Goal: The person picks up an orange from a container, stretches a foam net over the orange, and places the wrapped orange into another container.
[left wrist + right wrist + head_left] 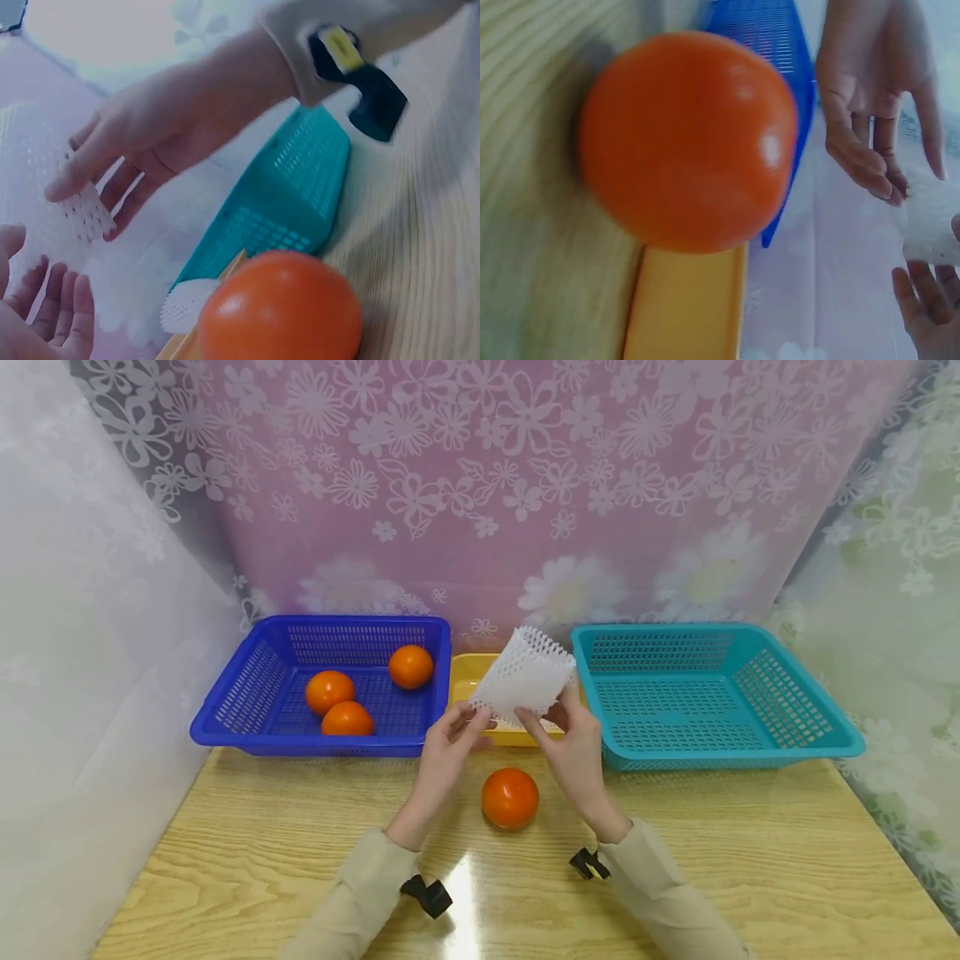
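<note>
A white foam fruit net (525, 677) is held up above the yellow basket, looking flattened. My left hand (452, 737) pinches its lower left corner between thumb and fingers. On the right edge, my right hand (573, 739) grips it with the thumb in front and the fingers behind. A smooth, round orange fruit (510, 798) sits on the table below and between the wrists, touched by neither hand. In the right wrist view, the same fruit (690, 142) looms large, and the net (930, 217) is partly cut off at the frame edge.
The blue basket (322, 749) at left contains 3 orange fruits. A teal basket (720, 760) stands at right. Between them is the yellow basket (467, 670), partly hidden by the hands; another white foam net (187, 306) lies in it. Patterned curtains hang behind and at both sides.
</note>
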Tool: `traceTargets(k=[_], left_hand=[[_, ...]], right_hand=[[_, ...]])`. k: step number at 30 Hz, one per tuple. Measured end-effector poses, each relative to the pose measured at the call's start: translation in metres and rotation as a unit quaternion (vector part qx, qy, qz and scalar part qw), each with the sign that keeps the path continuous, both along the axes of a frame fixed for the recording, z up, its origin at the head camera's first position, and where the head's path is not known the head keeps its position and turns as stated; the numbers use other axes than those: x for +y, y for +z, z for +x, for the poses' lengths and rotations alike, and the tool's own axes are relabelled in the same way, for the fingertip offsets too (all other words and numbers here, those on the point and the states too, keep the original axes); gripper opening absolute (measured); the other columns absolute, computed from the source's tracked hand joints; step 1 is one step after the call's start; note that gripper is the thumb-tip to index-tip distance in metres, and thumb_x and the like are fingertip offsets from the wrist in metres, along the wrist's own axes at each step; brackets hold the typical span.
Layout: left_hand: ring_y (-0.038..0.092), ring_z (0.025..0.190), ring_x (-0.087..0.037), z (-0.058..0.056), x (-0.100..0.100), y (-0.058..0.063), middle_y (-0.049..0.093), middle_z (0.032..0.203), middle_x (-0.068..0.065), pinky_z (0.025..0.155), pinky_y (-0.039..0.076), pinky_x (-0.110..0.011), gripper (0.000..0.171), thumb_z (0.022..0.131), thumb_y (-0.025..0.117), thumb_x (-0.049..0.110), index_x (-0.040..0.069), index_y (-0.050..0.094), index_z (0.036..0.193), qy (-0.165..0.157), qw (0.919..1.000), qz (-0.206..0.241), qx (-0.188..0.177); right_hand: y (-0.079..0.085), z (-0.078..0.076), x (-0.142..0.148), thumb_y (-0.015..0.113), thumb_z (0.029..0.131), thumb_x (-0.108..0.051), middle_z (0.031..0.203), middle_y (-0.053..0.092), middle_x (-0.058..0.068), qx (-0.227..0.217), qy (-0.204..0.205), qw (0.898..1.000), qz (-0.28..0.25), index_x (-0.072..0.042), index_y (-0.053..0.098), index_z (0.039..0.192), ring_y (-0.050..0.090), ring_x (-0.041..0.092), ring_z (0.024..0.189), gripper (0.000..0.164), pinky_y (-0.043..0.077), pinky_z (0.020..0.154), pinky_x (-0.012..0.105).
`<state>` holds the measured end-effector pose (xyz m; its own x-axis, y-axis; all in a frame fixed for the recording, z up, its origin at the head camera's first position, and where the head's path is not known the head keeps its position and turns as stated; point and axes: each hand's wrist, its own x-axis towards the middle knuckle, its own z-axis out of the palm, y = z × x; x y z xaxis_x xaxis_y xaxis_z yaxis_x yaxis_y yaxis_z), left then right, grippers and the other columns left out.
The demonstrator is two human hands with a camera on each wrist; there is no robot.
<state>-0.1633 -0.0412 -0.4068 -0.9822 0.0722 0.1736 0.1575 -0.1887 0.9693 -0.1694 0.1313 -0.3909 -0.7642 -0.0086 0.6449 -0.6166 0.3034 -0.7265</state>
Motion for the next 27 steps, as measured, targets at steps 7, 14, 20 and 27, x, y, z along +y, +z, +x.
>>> traceTargets(k=[7, 14, 20, 27], left_hand=[[0.065, 0.106, -0.013, -0.001, 0.003, 0.000, 0.068, 0.116, -0.004, 0.097, 0.054, -0.033, 0.033, 0.104, 0.059, 0.019, -0.003, 0.058, 0.129, -0.012, 0.9901, 0.119, -0.073], [0.064, 0.096, -0.008, -0.001, 0.005, 0.005, 0.066, 0.111, -0.001, 0.081, 0.054, -0.019, 0.030, 0.108, 0.052, 0.018, 0.000, 0.054, 0.132, -0.019, 0.9736, 0.193, -0.121], [0.059, 0.103, -0.012, -0.003, 0.006, 0.006, 0.059, 0.116, -0.002, 0.084, 0.053, -0.023, 0.024, 0.108, 0.046, 0.016, 0.003, 0.053, 0.128, -0.045, 0.9538, 0.261, -0.142], [0.059, 0.098, -0.008, 0.001, 0.013, 0.000, 0.058, 0.110, 0.002, 0.082, 0.051, -0.022, 0.022, 0.107, 0.046, 0.023, 0.008, 0.053, 0.122, -0.126, 0.9602, 0.189, -0.163]], right_hand=[[-0.012, 0.006, 0.001, 0.084, 0.081, -0.001, 0.107, 0.073, 0.016, 0.040, -0.012, 0.996, 0.076, 0.002, 0.061, 0.118, 0.075, 0.027, 0.087, 0.044, 0.060, 0.076, 0.026], [-0.015, 0.011, 0.002, 0.079, 0.084, 0.002, 0.098, 0.071, 0.015, 0.036, 0.035, 0.998, 0.047, 0.003, 0.064, 0.107, 0.072, 0.028, 0.085, 0.028, 0.061, 0.077, 0.030], [-0.014, 0.015, 0.010, 0.049, 0.107, -0.005, 0.100, 0.070, 0.018, -0.072, 0.088, 0.993, -0.027, 0.005, 0.067, 0.111, 0.071, 0.025, 0.087, 0.021, 0.060, 0.081, 0.036], [-0.013, 0.017, 0.016, 0.047, 0.106, -0.009, 0.093, 0.064, 0.004, -0.282, 0.087, 0.955, -0.040, 0.006, 0.062, 0.117, 0.059, 0.008, 0.082, 0.023, 0.052, 0.079, 0.028]])
